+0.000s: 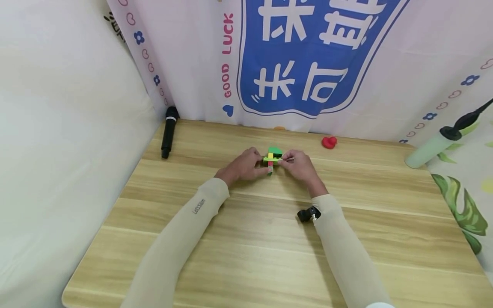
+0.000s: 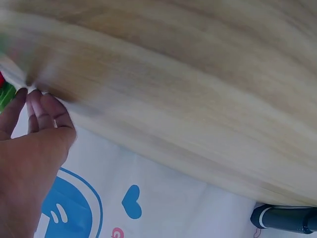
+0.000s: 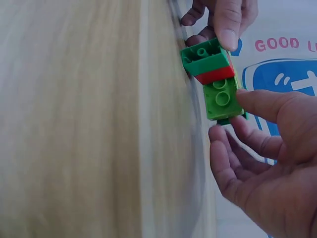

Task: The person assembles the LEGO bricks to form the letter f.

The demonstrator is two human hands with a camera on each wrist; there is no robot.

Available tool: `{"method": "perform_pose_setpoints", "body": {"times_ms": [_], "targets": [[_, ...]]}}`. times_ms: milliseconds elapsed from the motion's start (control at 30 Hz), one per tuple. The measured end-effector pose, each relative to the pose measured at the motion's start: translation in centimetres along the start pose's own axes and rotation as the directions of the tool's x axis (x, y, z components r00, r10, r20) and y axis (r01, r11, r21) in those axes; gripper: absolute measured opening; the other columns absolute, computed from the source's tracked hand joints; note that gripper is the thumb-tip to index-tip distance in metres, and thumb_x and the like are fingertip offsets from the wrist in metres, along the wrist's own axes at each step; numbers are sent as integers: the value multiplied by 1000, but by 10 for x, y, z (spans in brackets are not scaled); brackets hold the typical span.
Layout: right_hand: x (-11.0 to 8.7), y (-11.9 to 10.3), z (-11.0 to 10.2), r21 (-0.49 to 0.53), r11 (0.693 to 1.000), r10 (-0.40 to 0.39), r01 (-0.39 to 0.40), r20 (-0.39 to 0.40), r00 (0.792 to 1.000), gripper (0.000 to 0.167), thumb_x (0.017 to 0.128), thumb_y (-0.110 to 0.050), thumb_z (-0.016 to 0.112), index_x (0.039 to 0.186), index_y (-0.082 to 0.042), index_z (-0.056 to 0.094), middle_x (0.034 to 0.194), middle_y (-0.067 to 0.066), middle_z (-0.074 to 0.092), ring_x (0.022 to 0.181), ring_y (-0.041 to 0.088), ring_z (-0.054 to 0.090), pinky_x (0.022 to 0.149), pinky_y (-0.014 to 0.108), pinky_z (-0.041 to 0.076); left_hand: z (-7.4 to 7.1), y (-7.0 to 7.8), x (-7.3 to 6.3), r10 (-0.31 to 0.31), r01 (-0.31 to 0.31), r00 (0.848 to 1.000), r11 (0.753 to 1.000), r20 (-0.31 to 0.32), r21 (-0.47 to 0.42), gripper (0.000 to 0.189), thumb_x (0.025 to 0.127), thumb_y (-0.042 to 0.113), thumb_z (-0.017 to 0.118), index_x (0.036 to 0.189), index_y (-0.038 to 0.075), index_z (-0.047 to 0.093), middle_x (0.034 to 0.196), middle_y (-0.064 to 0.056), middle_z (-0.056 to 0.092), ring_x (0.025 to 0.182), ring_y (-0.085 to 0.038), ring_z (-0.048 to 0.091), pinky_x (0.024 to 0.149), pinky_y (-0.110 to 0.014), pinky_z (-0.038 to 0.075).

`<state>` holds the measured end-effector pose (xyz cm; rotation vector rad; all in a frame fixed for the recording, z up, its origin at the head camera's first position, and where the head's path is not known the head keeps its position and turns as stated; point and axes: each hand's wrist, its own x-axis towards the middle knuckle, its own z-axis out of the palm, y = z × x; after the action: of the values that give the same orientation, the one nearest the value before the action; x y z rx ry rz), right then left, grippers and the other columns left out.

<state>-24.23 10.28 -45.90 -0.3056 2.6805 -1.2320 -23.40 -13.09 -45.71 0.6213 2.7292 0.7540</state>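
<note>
Several toy building bricks are joined into one piece (image 1: 271, 156) near the back middle of the table, held between both hands. In the right wrist view it has a dark green brick (image 3: 205, 59), a red brick (image 3: 216, 76) and a lime-green brick (image 3: 218, 101); a yellow part shows in the head view. My left hand (image 1: 246, 165) grips the piece from the left, its thumb against the dark green brick. From the right, my right hand (image 1: 301, 167) pinches the lime-green brick between thumb and fingers. The left wrist view shows only a sliver of the bricks.
A black microphone (image 1: 168, 132) lies at the back left of the wooden table (image 1: 246, 261). Towards the back right sits a small red toy (image 1: 329, 142). A pale green cylinder with a black top (image 1: 433, 147) stands by the right edge. Printed cloth (image 1: 185, 64) hangs behind.
</note>
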Motion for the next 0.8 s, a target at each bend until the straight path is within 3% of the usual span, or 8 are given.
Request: {"method": "perform_pose_setpoints", "body": {"times_ms": [233, 600, 800], "targets": [[-5, 1, 5, -25, 999, 48, -47, 43, 998, 24, 105, -20, 69, 117, 1, 67, 125, 19, 67, 114, 29, 64, 100, 42, 54, -1, 2, -3, -28, 27, 999, 999, 31, 27, 70, 105, 51, 62, 151, -1, 58, 136, -15, 55, 117, -26, 52, 93, -37, 46], [-6, 0, 2, -57, 998, 46, -41, 94, 995, 23, 105, -23, 68, 117, -2, 68, 119, 16, 69, 107, 28, 59, 97, 41, 50, 0, 0, -3, -30, 30, 998, 1000, 51, -7, 70, 106, 50, 62, 153, -1, 56, 140, -16, 55, 126, -29, 51, 105, -43, 48], [-9, 4, -6, -51, 999, 18, -11, 147, 989, 32, 106, -25, 66, 128, -2, 67, 132, 19, 68, 125, 35, 62, 113, 51, 49, 1, -4, -6, -19, 21, 998, 999, 52, -46, 72, 107, 51, 60, 156, -1, 51, 141, -17, 54, 125, -28, 50, 108, -44, 47]]}}
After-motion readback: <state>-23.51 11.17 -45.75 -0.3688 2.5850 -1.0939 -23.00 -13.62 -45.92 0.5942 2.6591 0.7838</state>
